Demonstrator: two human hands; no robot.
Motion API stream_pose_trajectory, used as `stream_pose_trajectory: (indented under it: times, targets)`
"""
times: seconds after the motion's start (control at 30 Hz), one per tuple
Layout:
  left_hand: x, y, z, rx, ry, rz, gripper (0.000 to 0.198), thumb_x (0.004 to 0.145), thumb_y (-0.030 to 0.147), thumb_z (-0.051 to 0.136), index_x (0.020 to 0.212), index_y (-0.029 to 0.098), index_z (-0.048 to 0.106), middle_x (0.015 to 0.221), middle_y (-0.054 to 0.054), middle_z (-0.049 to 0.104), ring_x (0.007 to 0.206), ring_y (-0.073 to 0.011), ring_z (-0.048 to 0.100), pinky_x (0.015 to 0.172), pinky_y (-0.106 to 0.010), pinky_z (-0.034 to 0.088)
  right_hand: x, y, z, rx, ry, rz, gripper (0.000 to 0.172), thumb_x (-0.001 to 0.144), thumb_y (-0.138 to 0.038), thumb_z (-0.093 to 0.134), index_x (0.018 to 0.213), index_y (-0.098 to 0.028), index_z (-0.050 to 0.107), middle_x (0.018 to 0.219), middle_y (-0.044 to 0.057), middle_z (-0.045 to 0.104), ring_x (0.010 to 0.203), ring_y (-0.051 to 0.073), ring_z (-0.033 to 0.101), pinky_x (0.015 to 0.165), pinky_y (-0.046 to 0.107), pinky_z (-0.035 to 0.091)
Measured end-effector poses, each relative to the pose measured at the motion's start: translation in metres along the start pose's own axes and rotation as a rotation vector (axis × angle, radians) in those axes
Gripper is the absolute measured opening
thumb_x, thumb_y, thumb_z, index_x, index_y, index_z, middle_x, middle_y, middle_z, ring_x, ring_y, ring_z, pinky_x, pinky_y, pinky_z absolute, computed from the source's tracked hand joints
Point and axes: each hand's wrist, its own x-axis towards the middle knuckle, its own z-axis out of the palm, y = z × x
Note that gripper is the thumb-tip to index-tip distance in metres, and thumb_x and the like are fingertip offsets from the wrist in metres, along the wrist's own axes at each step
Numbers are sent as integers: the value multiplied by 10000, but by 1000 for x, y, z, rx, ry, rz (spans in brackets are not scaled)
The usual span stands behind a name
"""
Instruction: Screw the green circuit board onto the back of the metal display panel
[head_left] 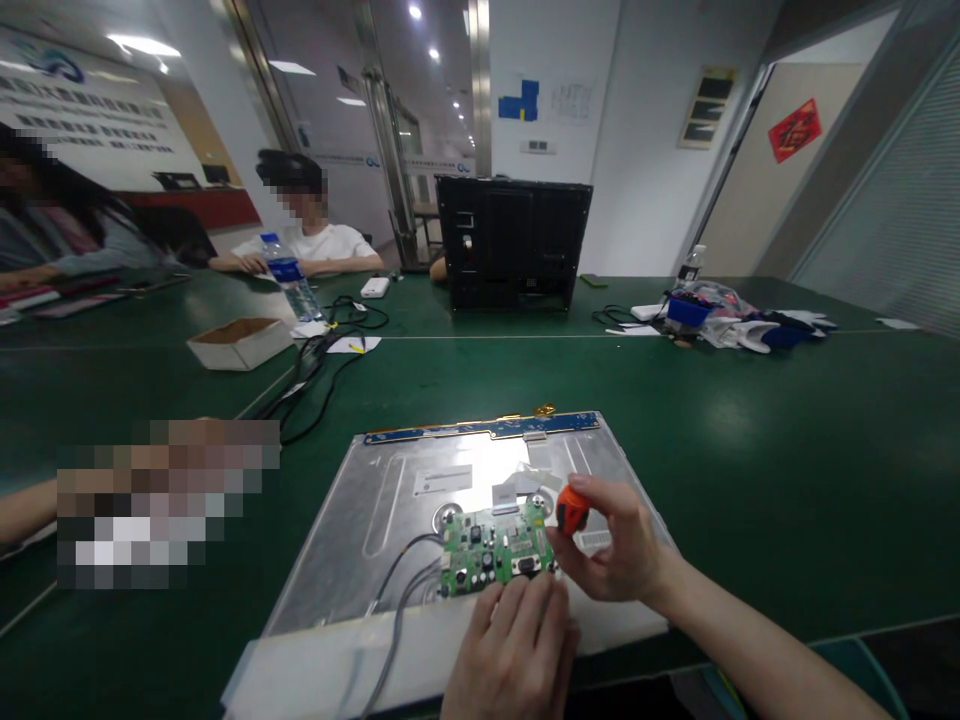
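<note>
My right hand (619, 540) pinches an orange-and-black screwdriver (572, 509) by its short handle, above the right edge of a green circuit board (491, 545); the shaft is hidden. At the board's lower edge, the fingers of my left hand (517, 645) are curled and pressed together. What lies under their tips is hidden. The board rests on the silver metal back of a flat display panel (352, 530). Grey and black cables (403, 610) run from the board's left side, and a flat ribbon cable (505, 498) meets its top. A blue strip board (450, 433) lines the panel's far edge.
Left of the panel is another person's blurred hand (202, 470). Beyond are black cables (322, 390), an open box (241, 345), a water bottle (292, 280) and a black display housing (517, 245). Bags and cloths (742, 325) lie at the back right. Other people sit across the green table (750, 450).
</note>
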Motion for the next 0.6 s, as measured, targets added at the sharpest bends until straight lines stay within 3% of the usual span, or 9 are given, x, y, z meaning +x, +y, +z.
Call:
stream_pose_trajectory:
  times: [0.37,0.6]
  targets:
    - [3,0,-9,-4,-52,-17,257,1006,200,415,1091,149,651,1001,-68,710,902,-208,624,868,-349,390,-2,3,1,11,-27,14,547,919,-186,534,1423,-176,324,749,-19,618,483,108,517,440,211,459]
    - [1,0,-12,9,-98,-20,229,979,188,452,1088,152,650,1024,-79,711,932,-218,623,877,-355,400,2,-1,-3,41,-79,4,653,842,-112,488,1463,-151,290,756,6,643,544,143,570,467,244,499]
